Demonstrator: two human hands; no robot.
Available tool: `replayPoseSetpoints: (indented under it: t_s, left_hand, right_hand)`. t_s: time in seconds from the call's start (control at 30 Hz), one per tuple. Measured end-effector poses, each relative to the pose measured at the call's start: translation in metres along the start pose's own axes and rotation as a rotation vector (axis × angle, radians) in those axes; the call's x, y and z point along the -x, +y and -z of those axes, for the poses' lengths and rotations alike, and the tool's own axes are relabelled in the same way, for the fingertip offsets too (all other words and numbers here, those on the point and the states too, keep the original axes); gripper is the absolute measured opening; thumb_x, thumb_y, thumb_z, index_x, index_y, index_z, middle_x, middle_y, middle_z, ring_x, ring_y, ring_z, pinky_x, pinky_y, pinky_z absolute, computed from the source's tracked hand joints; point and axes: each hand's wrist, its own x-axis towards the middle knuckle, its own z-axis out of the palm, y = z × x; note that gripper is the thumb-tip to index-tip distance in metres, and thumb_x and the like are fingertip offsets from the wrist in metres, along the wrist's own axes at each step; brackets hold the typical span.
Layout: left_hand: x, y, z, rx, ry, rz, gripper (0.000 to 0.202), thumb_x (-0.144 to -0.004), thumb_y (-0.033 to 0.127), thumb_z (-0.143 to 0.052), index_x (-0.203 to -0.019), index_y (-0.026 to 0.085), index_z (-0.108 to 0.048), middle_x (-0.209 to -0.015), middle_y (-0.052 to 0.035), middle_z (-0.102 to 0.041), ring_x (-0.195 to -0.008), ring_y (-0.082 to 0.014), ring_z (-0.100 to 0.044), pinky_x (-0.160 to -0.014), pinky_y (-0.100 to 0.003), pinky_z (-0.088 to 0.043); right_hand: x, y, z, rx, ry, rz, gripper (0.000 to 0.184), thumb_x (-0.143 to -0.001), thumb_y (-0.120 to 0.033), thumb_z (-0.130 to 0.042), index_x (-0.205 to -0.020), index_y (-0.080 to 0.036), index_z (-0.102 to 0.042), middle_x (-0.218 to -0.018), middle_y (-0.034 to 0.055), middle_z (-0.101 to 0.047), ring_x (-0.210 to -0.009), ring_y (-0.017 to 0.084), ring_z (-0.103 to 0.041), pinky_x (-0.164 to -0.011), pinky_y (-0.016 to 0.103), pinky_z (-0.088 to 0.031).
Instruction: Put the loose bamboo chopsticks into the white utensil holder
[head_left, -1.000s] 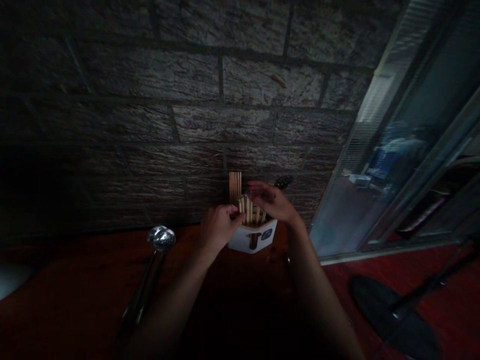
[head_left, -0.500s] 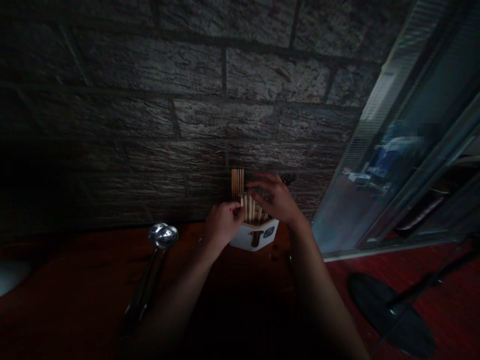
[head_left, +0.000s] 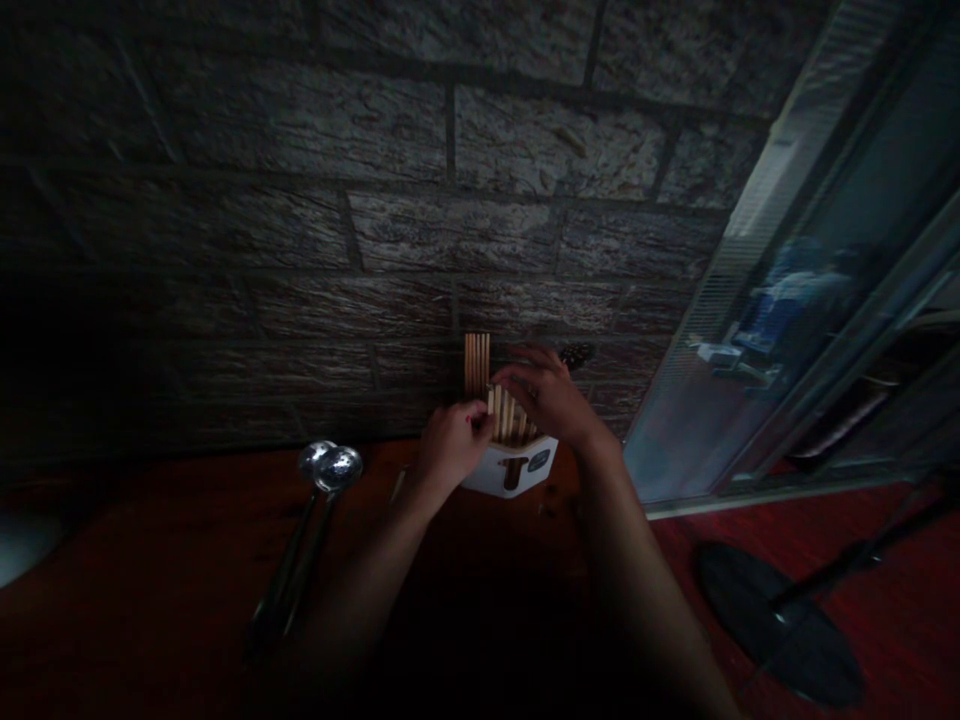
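Several wooden chopsticks (head_left: 510,415) stand in a white holder (head_left: 491,480) with a dark cut-out and label on its front, close to the wall. My left hand (head_left: 450,445) is closed at the holder's left side, its thumb and forefinger pinching the chopsticks at the near left. Over the right of the holder, my right hand (head_left: 551,395) is open, with curved fingers reaching toward the chopstick tops. A taller row of chopsticks (head_left: 476,362) rises behind the left fingertips. Both palms are hidden from me.
Two metal ladles (head_left: 337,468), their bowls perforated, lie on the dark reddish wooden table (head_left: 150,590) to the left. A stone-block wall (head_left: 405,230) rises behind. At the right are a glass panel (head_left: 690,410) and a round black stand base (head_left: 780,620) on red floor.
My right hand's fingers have lowered slightly toward the chopstick tops. My left hand has shifted a little to the right, still at the holder's left side.
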Motion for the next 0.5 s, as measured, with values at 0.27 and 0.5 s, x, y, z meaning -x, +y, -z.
replayPoseSetpoints:
  t_s: [0.27, 0.5]
  left_hand:
    - [-0.003, -0.01, -0.008, 0.052, -0.002, -0.034, 0.013, -0.086, 0.023, -0.058, -0.088, 0.019, -0.07, -0.09, -0.0051, -0.076, -0.083, -0.0198, -0.071, -0.076, -0.028, -0.051]
    - [-0.002, -0.009, -0.009, 0.077, -0.023, -0.003, 0.013, -0.082, 0.022, -0.063, -0.091, 0.02, -0.071, -0.093, -0.0041, -0.076, -0.086, -0.02, -0.071, -0.079, -0.029, -0.053]
  right_hand:
    - [-0.002, 0.001, -0.005, -0.048, 0.004, -0.014, 0.023, -0.091, -0.026, -0.053, -0.104, -0.025, -0.072, -0.12, 0.0108, -0.064, -0.119, 0.026, -0.053, -0.1, 0.047, -0.039]
    - [-0.003, 0.0, 0.005, -0.144, 0.073, 0.025, 0.031, -0.087, -0.02, -0.057, -0.117, -0.022, -0.065, -0.114, 0.0084, -0.068, -0.11, 0.022, -0.06, -0.099, 0.04, -0.044]
